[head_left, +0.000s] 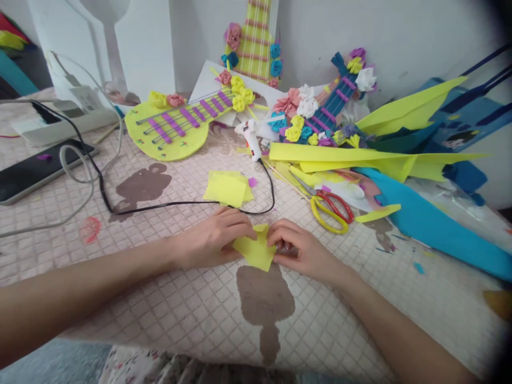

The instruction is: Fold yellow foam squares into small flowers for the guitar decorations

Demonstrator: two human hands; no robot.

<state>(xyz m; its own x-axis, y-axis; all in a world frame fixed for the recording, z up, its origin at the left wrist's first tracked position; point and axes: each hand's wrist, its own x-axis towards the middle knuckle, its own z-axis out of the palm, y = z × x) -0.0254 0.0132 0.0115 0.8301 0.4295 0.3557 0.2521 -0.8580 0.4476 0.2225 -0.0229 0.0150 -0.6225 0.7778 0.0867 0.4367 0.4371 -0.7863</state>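
Observation:
A small yellow paper square (256,253) is held between both hands, just above the quilted tablecloth. My left hand (220,234) grips its left side, thumb below and fingers above. On the right side, my right hand (298,248) pinches the edge with curled fingers. The paper's upper edge looks creased or turned, partly hidden by the fingers. Just beyond my left hand lies a small stack of yellow paper pieces (228,189). Scissors (330,208) with one red and one yellow handle rest beyond my right hand.
A white glue gun (250,140) trails a black cord (172,204) across the table. Yellow (172,133) and blue (338,101) paper instruments with crepe flowers stand behind. Blue crepe paper (432,224) spreads at right. A phone (40,168) and power strip (60,125) lie left.

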